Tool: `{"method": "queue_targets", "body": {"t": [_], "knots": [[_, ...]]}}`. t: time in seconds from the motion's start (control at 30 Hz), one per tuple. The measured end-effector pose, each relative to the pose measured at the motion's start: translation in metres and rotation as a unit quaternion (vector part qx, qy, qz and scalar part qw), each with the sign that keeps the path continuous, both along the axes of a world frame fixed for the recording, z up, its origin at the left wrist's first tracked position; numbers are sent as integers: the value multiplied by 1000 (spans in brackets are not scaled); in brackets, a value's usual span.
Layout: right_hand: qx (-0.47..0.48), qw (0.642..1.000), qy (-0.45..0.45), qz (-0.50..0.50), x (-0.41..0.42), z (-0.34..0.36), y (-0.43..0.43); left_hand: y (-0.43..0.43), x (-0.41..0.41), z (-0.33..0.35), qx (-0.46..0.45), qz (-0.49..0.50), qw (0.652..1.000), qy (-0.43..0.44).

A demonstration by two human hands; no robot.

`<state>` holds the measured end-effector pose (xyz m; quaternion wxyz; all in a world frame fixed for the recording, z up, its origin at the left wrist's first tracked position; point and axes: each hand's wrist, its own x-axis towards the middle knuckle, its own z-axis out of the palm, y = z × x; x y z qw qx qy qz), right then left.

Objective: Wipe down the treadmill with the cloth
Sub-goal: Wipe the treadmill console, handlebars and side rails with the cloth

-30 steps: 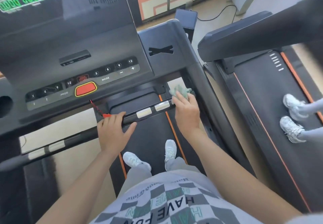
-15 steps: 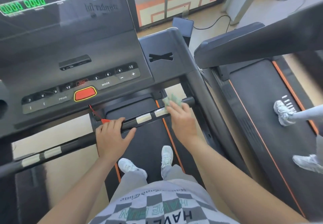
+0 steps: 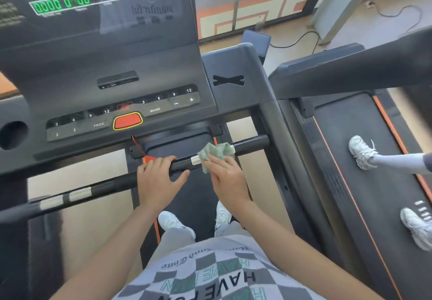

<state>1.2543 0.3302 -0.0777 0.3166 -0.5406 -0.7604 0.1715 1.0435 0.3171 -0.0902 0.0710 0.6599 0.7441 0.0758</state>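
I stand on a black treadmill (image 3: 236, 84) whose console has a lit green display. A black handlebar (image 3: 109, 184) with silver sensor strips runs across in front of me. My left hand (image 3: 156, 178) grips the bar near its middle, thumb underneath. A crumpled pale green cloth (image 3: 216, 153) lies over the bar's right part, covering a silver strip. My right hand (image 3: 228, 174) presses the cloth against the bar, fingers wrapped over it.
A red stop button (image 3: 127, 121) and a red safety cord (image 3: 138, 146) sit just above my left hand. To the right stands a second treadmill (image 3: 364, 182) with another person's white shoes (image 3: 361, 151) on its belt. A cable (image 3: 397, 14) lies on the floor beyond.
My right hand has slid the cloth leftward along the handlebar, from its right end to the silver strip. My left hand has kept its grip on the bar.
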Motion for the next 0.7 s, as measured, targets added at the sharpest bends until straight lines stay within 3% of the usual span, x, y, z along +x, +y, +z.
{"method": "queue_targets", "body": {"t": [0.1, 0.27, 0.33, 0.47, 0.6, 0.7], "knots": [[-85, 982, 81, -149, 19, 0, -16, -1, 0, 0, 5, 2, 1000, -12], [-263, 842, 253, -397, 53, 13, -24, -2, 3, 1, 10, 9, 1000, -12], [-247, 825, 294, -415, 59, 17, -23, -2, 3, 1, 13, 8, 1000, -10], [-138, 872, 263, -389, 63, 35, -1, -1, 1, 0, 11, 5, 1000, -6], [-80, 942, 130, -299, 64, 21, 27, -2, 1, -1, 12, 1, 1000, -8], [-60, 965, 69, -245, 47, 8, 25, -2, -1, -2, 11, -10, 1000, 1]]}}
